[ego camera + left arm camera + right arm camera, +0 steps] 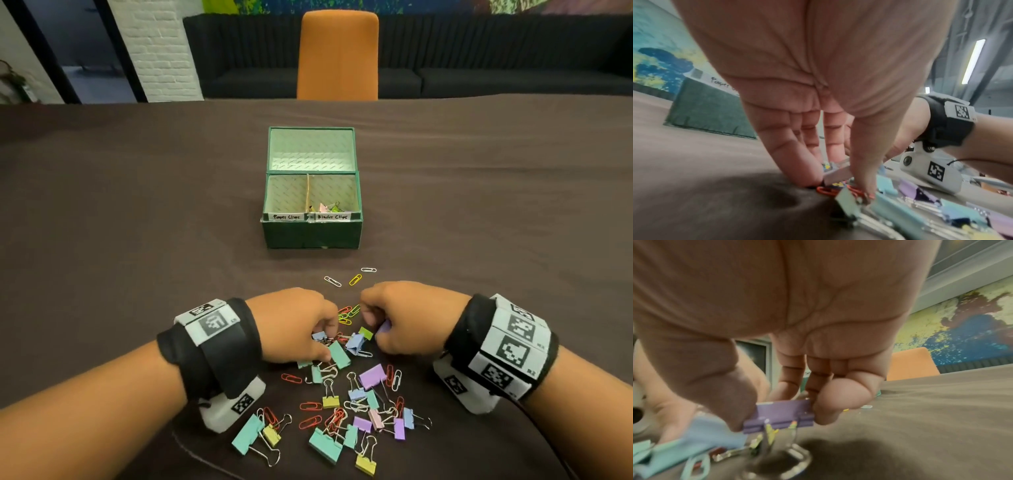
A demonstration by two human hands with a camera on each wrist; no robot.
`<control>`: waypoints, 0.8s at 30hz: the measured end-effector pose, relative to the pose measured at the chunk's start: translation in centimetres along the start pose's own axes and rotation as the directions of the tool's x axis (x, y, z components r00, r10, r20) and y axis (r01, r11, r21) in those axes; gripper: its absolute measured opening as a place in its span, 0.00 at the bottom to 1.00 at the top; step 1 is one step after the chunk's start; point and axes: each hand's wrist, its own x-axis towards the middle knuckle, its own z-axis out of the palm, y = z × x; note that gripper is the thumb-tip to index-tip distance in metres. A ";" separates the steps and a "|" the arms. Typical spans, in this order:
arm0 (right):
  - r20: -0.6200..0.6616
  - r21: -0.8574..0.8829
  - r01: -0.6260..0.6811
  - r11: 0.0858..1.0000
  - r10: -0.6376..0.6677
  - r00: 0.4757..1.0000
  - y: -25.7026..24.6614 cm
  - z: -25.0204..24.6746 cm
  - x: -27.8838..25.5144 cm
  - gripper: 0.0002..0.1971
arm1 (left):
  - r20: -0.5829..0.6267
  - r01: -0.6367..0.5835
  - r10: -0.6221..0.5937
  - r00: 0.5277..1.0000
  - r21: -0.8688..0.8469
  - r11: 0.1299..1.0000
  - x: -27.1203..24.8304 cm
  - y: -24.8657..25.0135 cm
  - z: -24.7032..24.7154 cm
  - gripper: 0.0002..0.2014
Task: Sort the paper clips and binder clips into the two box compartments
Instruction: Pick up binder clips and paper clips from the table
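near the bottom centre of the head view, both hands work the upper edge of the mixed pile of clips on the brown desk. the right hand pinches a purple binder clip between thumb and curled fingers, its wire handles hanging just above the cloth. the left hand has its fingertips pressed down among the clips, closing on a pale blue binder clip with an orange paper clip lying right under it; how firmly that one is held is hard to tell through the blur.

the green box stands well apart, at the middle of the frame, lid open. its right compartment, labelled binder clips, already holds a few coloured ones; the left, labelled paper clips, shows nothing from this angle.

the step in hand looks like picking up binder clips, with most of the pile unsorted. the next move calls for lifting each clip free of tangled handles and stray paper clips, then carrying both to the right compartment.
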 end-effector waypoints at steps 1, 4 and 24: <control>-0.018 0.014 -0.010 1.000 0.010 1.000 0.3 -0.2 -0.1 0.08 | -0.005 0.000 0.000 1.000 -0.033 0.999 -0.3 -0.1 0.0 0.15; -0.065 0.078 -0.006 0.997 0.012 0.998 0.9 -0.3 -0.4 0.09 | -0.040 0.003 -0.008 0.999 -0.143 0.990 -1.0 -0.8 -0.3 0.12; -0.189 0.012 0.157 0.987 -0.152 0.970 -0.7 -3.1 2.3 0.12 | -0.125 -0.043 -0.315 0.941 -0.966 0.257 0.8 -5.2 -3.8 0.10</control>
